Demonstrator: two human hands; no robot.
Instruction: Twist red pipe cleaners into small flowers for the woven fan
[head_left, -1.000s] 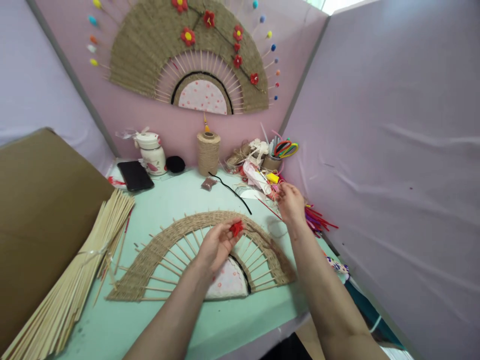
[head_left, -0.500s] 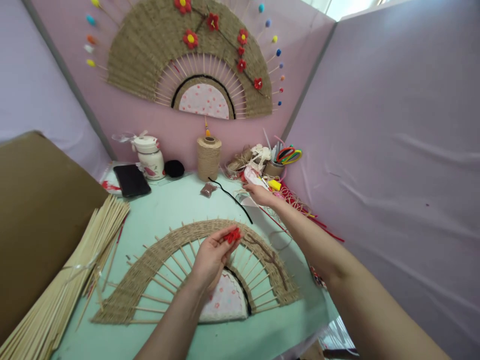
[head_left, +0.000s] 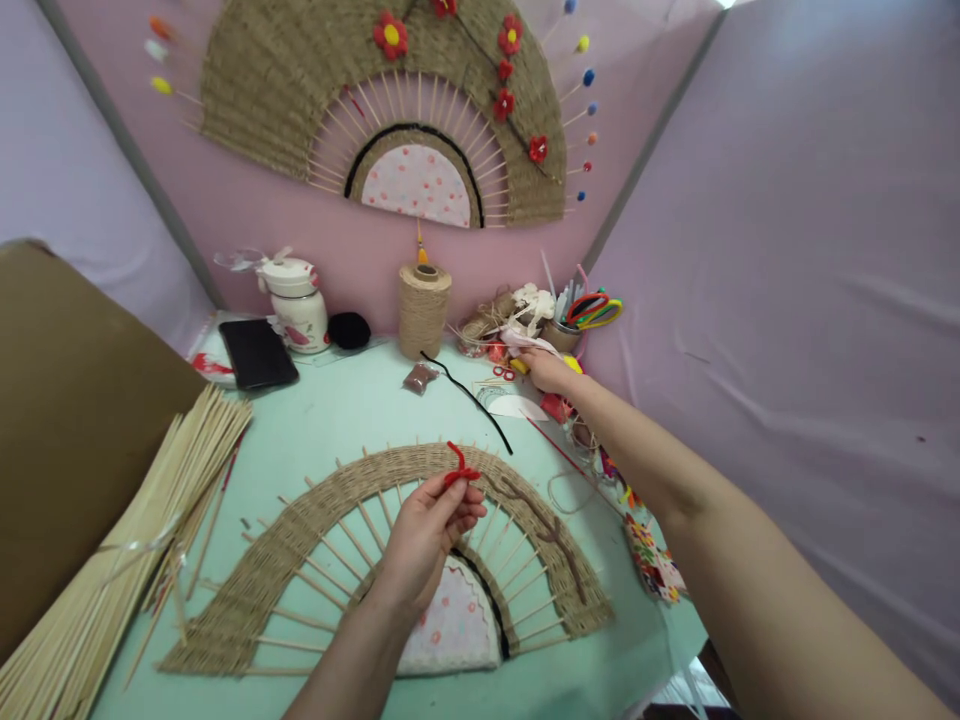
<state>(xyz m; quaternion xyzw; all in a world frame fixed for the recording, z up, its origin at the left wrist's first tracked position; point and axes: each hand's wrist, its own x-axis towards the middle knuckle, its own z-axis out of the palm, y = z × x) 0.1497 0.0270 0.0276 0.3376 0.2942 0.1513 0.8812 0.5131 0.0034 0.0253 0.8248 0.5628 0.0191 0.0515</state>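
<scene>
Fingers (head_left: 452, 492) of the left hand (head_left: 424, 532): were closed in a pinch between thumb and fingertips on the base of a red pipe-cleaner flower (head_left: 463, 474), which left its upright strand sticking out free, probably so that nothing got crushed.

Other left fingers: curled loosely beneath, likely to steady the pinch.

Right hand (head_left: 551, 370): reached across to the craft pile at the back right, beside a pink-and-white cloth (head_left: 527, 340); its fingertips pointed in among the small items, and I could not tell whether they gripped anything.

Flower's place: it was held above the upper weave of the small fan, within easy view.

Small woven fan (head_left: 405, 462): lay flat on the table (head_left: 352, 405), curved edge away from the person, seemingly so that its face could be worked from above.

Brown branch (head_left: 541, 518): ran along the weave on the fan's right part.

Large wall fan (head_left: 262, 90): hung upright facing the worker, with red flowers along a dark branch; it perhaps served as a pattern.

Supplies: the twine cone (head_left: 425, 312) stood on end at the back, the black pipe cleaner (head_left: 474, 402) lay loose beyond the small fan, and the scissors (head_left: 596, 310) stood handles up in a holder, presumably for quick grabbing.
</scene>
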